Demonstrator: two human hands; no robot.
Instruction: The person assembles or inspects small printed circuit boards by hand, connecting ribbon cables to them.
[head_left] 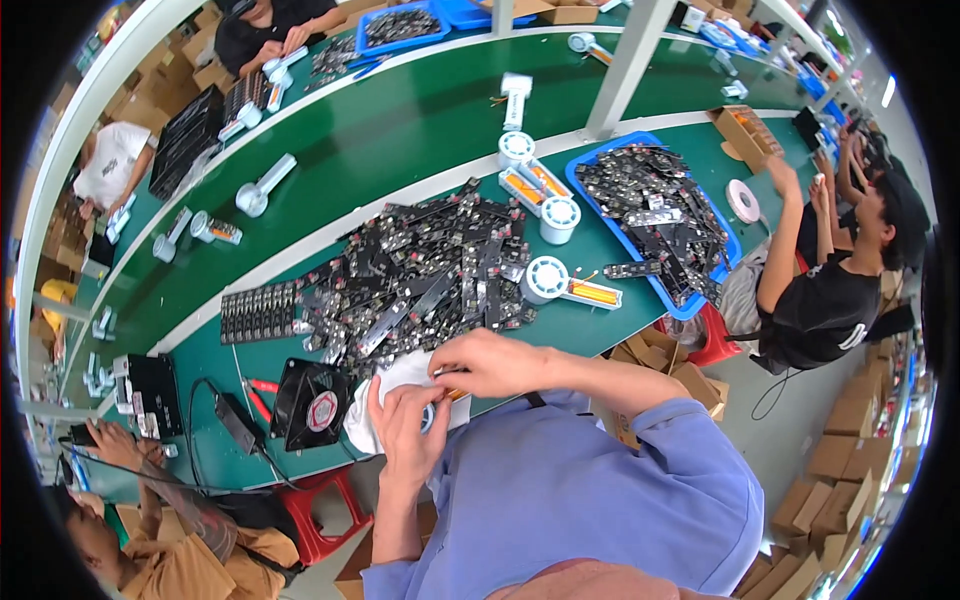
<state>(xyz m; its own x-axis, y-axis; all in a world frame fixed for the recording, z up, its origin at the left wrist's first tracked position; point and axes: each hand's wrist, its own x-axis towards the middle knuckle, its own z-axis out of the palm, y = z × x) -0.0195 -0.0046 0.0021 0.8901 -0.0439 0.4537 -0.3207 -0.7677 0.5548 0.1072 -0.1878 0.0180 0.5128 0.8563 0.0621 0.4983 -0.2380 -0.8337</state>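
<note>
Close to my body, my left hand (402, 420) is closed around a white fan housing (428, 418); part of its light-blue round end and an orange strip show between my hands. My right hand (490, 362) is bent over the same piece, its fingertips pinching something small and dark that I cannot make out. Under both hands lies a crumpled white cloth (362, 418). Just beyond is a big heap of black circuit boards (430, 265). Right of the heap, an open fan housing (547, 280) with an orange battery lies on the green table, and more housings (560, 220) stand behind it.
A blue tray (735, 245) of boards sits at the right. On the left are a black square fan (312, 405), red-handled pliers (258, 400) and a black power adapter (238, 425) with cables. Beyond a white rail runs a green belt (330, 190) carrying housings. Co-workers sit around.
</note>
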